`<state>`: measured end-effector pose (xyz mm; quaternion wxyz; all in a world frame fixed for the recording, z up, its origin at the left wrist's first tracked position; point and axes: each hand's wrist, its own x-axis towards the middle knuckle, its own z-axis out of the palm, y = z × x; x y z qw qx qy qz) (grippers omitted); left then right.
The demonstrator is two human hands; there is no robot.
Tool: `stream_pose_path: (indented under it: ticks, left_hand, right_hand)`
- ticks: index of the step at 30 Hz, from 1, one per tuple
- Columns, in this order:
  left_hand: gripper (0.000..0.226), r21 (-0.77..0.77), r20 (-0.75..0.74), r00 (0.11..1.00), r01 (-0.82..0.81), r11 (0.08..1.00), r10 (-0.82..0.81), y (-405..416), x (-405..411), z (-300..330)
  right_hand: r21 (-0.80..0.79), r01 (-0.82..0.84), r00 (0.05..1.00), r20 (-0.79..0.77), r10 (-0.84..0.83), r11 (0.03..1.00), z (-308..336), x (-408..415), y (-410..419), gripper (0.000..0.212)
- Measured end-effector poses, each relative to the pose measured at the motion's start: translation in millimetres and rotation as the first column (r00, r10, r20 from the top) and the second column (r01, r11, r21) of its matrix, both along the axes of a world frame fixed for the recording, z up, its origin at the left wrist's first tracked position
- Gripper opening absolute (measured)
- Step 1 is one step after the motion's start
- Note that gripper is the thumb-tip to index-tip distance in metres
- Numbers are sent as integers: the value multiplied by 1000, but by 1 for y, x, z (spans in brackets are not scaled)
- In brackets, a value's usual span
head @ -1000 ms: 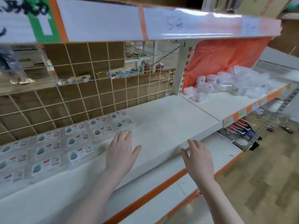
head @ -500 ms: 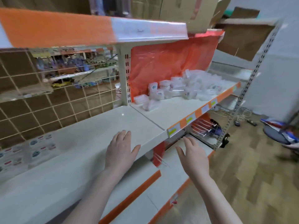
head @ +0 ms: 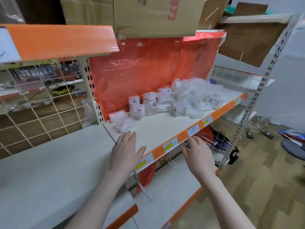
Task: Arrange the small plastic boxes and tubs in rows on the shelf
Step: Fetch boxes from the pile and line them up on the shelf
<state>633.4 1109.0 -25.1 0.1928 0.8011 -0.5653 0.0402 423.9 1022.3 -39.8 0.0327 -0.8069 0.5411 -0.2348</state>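
The heap of small clear plastic boxes and tubs with printed labels (head: 179,100) lies ahead and to the right of both hands, stretching along the white shelf board (head: 158,128) toward its far end. The left hand (head: 124,152) hovers over the board's near corner, its grip wide and empty, fingers straight. Just beyond its fingertips sits a loose clear lidded box (head: 125,126), so this hand looks nearer for a first pick. The right hand (head: 198,157) hangs in front of the orange price rail (head: 219,112), its grip also loose and empty. A red plastic sheet (head: 148,71) backs the shelf; brown cardboard cartons (head: 148,14) sit above, and wood-pattern flooring (head: 264,187) lies below.
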Motion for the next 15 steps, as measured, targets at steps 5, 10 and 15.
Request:
stream_pose_path:
  ticks: [5,10,15]
  left_hand:
    - [64,-14,-10,1000,3,1000,-3,-73,1,-7]
    - [63,-15,-15,999,29,999,-29,-149,0,-8]
    - [63,-19,-9,1000,29,999,-29,-199,3,-2]
  right_hand:
    - [3,3,1000,-2,-3,1000,-4,3,-69,29]
    - [-7,-5,1000,-10,5,1000,-4,4,-143,39]
    - [-29,-12,999,32,13,1000,-1,7,-198,40]
